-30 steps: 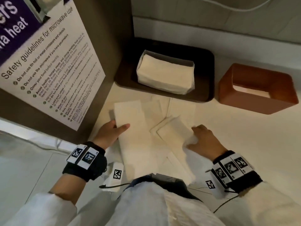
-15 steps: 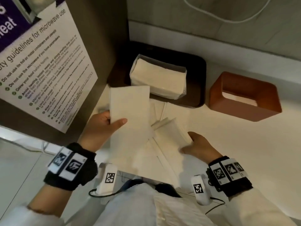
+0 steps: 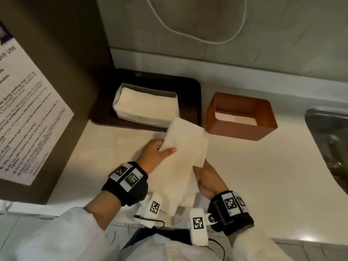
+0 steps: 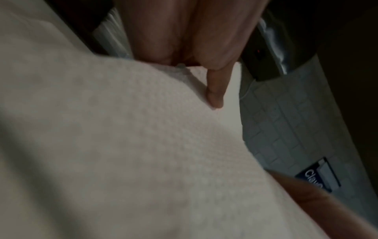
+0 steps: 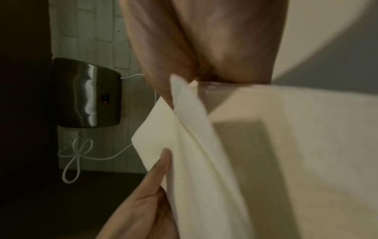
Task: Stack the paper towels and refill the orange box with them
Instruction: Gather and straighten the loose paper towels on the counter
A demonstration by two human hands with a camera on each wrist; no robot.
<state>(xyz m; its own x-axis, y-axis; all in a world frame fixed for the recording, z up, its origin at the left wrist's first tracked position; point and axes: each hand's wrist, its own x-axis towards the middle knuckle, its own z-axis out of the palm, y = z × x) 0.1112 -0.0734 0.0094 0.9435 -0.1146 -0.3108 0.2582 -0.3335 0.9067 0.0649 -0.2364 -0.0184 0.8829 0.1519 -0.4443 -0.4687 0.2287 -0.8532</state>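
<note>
I hold a small bunch of cream paper towels (image 3: 185, 147) above the counter with both hands. My left hand (image 3: 165, 148) pinches their upper left edge, thumb on top. My right hand (image 3: 200, 178) grips their lower right side from beneath. The left wrist view shows the towel (image 4: 143, 145) under a fingertip (image 4: 214, 95). In the right wrist view the thumb (image 5: 157, 171) presses folded towels (image 5: 204, 161). The orange box (image 3: 241, 129) stands open-topped just beyond, to the right, with a pale layer inside. Loose towels (image 3: 113, 147) lie faintly on the counter at left.
A wrapped stack of towels (image 3: 146, 108) sits on a dark tray (image 3: 190, 87) behind my hands. A dark cabinet with a poster (image 3: 32, 117) walls off the left. A metal sink (image 3: 331, 144) lies at far right. A white cable (image 3: 197, 34) hangs on the wall.
My left hand lifted a towel off the counter and carried it right. My right hand picked up its towels. Both hands have met in front of the orange box.
</note>
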